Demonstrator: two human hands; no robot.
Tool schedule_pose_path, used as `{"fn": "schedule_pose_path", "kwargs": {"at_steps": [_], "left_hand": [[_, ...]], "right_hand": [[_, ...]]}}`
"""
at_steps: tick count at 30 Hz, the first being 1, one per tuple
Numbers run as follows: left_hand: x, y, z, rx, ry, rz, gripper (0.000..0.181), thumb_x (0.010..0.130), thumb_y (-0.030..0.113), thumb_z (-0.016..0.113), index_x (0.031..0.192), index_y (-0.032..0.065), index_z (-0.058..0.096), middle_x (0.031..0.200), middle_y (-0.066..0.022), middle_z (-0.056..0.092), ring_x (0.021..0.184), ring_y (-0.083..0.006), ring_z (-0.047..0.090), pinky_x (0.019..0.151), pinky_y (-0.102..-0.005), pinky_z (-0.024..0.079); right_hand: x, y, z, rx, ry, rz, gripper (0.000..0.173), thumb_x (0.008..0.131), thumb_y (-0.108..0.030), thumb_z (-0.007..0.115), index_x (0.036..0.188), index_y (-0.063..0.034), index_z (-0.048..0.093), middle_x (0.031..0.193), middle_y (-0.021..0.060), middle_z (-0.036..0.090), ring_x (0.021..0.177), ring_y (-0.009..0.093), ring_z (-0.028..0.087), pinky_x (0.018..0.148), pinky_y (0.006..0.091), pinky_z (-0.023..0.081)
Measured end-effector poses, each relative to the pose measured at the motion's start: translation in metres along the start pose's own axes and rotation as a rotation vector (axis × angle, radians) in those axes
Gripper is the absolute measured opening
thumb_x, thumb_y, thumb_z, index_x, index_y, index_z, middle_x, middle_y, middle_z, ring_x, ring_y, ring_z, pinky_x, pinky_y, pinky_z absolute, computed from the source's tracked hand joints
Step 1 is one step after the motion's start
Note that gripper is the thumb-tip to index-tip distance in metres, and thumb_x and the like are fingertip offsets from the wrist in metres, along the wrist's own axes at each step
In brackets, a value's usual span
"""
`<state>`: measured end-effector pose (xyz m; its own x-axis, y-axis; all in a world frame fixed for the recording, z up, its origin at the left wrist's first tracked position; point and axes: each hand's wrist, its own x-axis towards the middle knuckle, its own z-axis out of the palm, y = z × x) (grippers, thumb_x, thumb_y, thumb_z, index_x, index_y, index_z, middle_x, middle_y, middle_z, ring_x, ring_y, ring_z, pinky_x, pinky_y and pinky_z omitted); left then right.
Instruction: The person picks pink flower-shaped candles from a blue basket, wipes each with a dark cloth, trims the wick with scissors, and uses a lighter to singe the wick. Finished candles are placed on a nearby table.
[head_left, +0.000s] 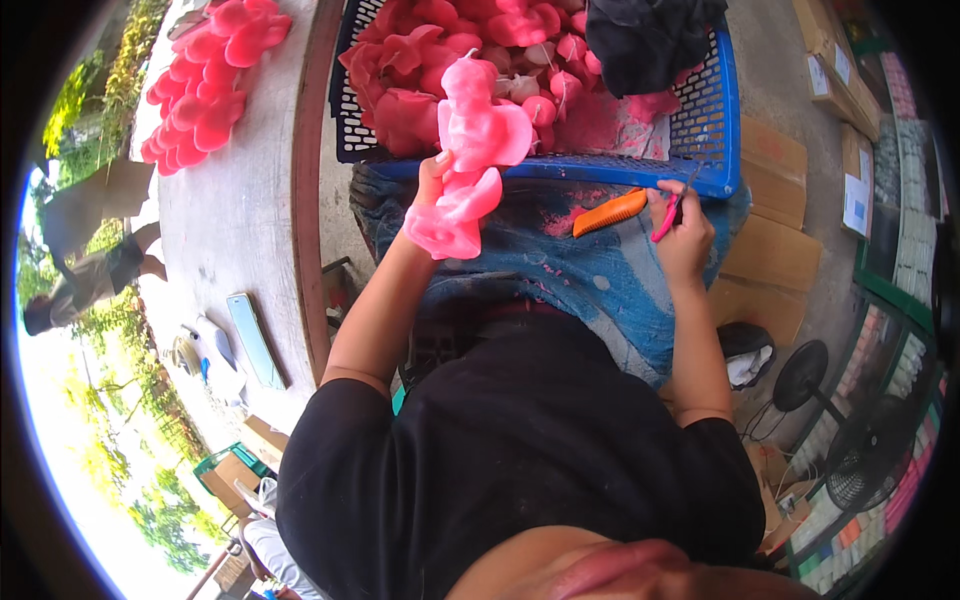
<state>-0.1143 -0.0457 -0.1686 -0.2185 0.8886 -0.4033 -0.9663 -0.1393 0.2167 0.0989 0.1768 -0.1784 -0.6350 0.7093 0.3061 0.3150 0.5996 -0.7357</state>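
My left hand (430, 178) is closed around a pink, figure-shaped wax candle (484, 131), held upright with a pale wick at its top. Its wavy lower part hangs over my wrist. In my right hand (691, 232) is a small pink-handled cutting tool (666, 219), seemingly scissors, its thin blade pointing up toward the crate rim. Just left of those fingers lies an orange-handled cutter (611, 212) on a blue cloth (555, 255) over my lap. Pink shavings dot the cloth. Beyond it, a blue plastic crate (720, 112) holds many pink candles (409, 56), several with wicks showing.
A dark cloth (649, 41) drapes over the crate's far right. On the left table (232, 217) are red-pink wax pieces (214, 86) and a phone (256, 340). Flattened cardboard (772, 240), a pedestal fan (862, 450) and loaded shelves (907, 187) stand right. Another person (82, 292) is at far left.
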Motion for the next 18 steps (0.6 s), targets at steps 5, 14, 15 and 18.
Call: {"fn": "schedule_pose_path", "kwargs": {"at_steps": [5,14,15,18], "left_hand": [[-0.005,0.018,0.032,-0.131,-0.031,0.259,0.034,0.082,0.026,0.061,0.105,0.0023,0.051,0.082,-0.0107,0.061,0.067,-0.0207,0.062,0.049,-0.0264,0.053],[-0.083,0.094,0.102,0.471,0.234,0.781,0.043,0.078,0.025,0.059,0.111,-0.0007,0.05,0.096,-0.013,0.061,0.085,-0.0243,0.062,0.074,-0.0375,0.052],[-0.091,0.1,0.109,0.46,0.361,0.825,0.043,0.077,0.025,0.061,0.11,-0.0004,0.051,0.095,-0.0122,0.061,0.084,-0.0235,0.062,0.073,-0.037,0.053],[-0.111,0.131,0.107,0.571,0.517,0.786,0.044,0.073,0.022,0.069,0.109,0.0014,0.053,0.096,-0.0093,0.06,0.083,-0.0208,0.062,0.073,-0.0366,0.053]], "right_hand": [[-0.024,0.021,0.01,-0.155,-0.031,-0.206,0.021,0.073,-0.02,0.072,0.089,-0.0097,0.061,0.075,0.0084,0.065,0.066,0.026,0.063,0.059,0.0338,0.049],[-0.019,0.025,0.009,-0.088,-0.053,-0.097,0.018,0.077,-0.019,0.068,0.087,-0.007,0.061,0.084,0.01,0.067,0.075,0.027,0.065,0.065,0.0334,0.051],[-0.02,0.024,0.01,-0.091,-0.051,-0.117,0.017,0.078,-0.019,0.068,0.087,-0.0071,0.061,0.084,0.0098,0.067,0.074,0.027,0.065,0.065,0.0334,0.051],[-0.022,0.024,0.011,-0.096,-0.054,-0.14,0.017,0.078,-0.019,0.068,0.087,-0.0074,0.061,0.083,0.0092,0.067,0.073,0.027,0.065,0.064,0.0333,0.051]]}}
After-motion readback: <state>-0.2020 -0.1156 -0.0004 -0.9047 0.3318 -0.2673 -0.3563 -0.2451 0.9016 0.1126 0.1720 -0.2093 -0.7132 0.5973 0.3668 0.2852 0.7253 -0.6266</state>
